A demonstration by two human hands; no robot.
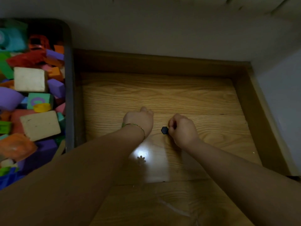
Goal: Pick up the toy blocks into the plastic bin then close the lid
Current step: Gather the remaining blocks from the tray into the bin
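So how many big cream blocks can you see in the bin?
2. The far cream block lies in the bin beside purple blocks; the near cream block lies closer to the person, by a yellow ring. Others may be buried.

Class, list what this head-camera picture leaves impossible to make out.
Head view, dark plastic bin: cut off by the left edge.
Bin lid: nowhere in frame.
Left hand: fingers hidden behind its back; contents unknown.
Small black hexagonal piece: tiny, partly covered by the pinching right hand; unidentifiable.
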